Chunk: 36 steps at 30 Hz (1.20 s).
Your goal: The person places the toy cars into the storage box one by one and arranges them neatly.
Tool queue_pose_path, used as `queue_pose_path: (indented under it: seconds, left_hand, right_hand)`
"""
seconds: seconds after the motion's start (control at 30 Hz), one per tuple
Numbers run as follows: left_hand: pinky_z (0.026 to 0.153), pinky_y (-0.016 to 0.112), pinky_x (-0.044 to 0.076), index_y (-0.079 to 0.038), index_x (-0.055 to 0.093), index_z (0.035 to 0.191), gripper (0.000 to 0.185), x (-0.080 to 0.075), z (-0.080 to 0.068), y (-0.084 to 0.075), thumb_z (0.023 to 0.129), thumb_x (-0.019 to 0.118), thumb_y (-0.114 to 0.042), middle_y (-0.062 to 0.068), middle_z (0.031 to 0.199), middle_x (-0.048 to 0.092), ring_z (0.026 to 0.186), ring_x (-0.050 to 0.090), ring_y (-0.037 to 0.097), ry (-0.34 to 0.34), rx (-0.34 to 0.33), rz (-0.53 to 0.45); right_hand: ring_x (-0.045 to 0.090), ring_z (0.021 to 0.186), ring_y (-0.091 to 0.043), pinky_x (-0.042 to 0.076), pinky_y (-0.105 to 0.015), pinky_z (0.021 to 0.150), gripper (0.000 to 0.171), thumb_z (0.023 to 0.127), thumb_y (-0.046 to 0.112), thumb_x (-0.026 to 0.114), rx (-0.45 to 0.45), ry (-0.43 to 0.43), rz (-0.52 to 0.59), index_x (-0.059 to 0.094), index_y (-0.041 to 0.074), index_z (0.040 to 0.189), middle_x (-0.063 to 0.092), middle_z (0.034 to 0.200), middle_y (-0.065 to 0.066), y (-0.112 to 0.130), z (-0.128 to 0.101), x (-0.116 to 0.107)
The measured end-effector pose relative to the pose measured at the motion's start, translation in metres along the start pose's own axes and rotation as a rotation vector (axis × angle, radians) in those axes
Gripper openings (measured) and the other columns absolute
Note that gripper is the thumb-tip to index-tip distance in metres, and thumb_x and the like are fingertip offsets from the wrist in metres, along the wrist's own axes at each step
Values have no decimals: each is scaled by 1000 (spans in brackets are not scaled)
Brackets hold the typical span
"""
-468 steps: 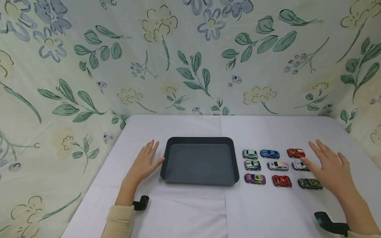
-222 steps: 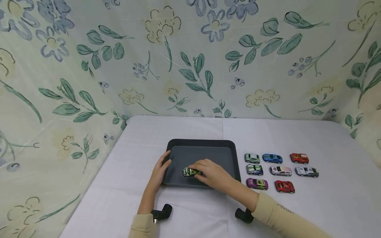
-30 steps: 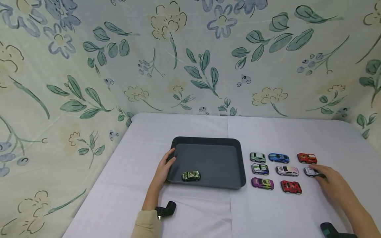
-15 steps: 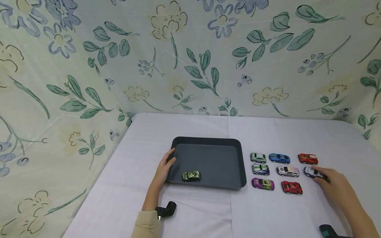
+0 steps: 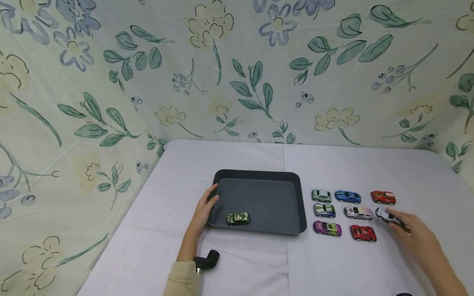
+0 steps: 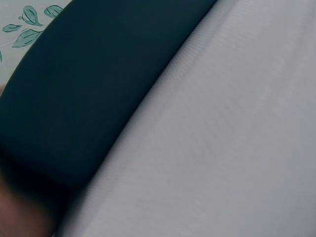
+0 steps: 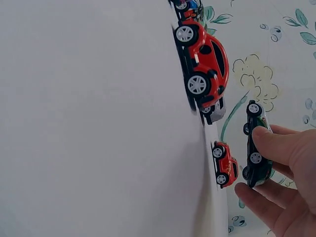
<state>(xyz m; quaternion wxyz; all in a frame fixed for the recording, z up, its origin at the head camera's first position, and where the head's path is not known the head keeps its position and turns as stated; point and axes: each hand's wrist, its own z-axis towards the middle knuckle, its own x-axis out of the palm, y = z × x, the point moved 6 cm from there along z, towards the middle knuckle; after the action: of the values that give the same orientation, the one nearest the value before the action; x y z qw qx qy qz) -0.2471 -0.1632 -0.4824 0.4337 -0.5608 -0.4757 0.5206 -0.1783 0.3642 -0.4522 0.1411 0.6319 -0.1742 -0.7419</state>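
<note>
the right hand (image 5: 418, 238) pinches a white toy car (image 5: 386, 215) between thumb and fingers (image 7: 276, 148), lifted just off the white tablecloth (image 5: 240, 267), at 3 o'clock of the grid of cars. a red toy car (image 5: 383, 197) sits just at its 12 o'clock, another red car (image 5: 363, 233) at its 8 o'clock. the left hand (image 5: 205, 211) grips the 9 o'clock rim of the dark grey tray (image 5: 266, 176), fingers curled over the edge. a green camouflage car (image 5: 237, 218) lies in the tray's 7 o'clock corner.
</note>
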Motion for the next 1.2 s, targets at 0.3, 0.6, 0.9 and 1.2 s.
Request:
queue_pose_path:
  seconds: [0.3,0.6,0.9,1.2]
  left_hand:
    - [113,51,13,-25,40,137,44,-1,2,1,94,47,-28,5,150,25,141,16,26,2,24,9]
    - [113,51,11,-22,38,138,45,0,-2,-5,95,46,-26,7,151,24,141,14,27,21,4,-1]
    - [114,49,12,-28,40,136,43,0,0,1,94,47,-29,2,150,26,141,16,24,-4,4,10]
    - [114,50,11,-18,36,140,46,1,-5,-13,95,46,-25,8,151,22,141,13,28,34,-17,-12]
  right_hand:
    - [44,100,-47,43,-58,77,44,86,3,58,-12,-13,1,46,-5,127,44,115,-33,25,-10,5]
    - [49,98,-42,44,-56,76,44,86,5,58,-66,-19,32,47,1,129,48,116,-28,46,-10,9]
    - [50,102,-36,48,-52,78,48,82,7,63,-147,-65,4,51,13,128,51,119,-17,42,6,25]
    - [52,103,-31,47,-56,76,59,81,13,66,-265,-79,-37,44,33,132,53,122,-9,32,24,48]
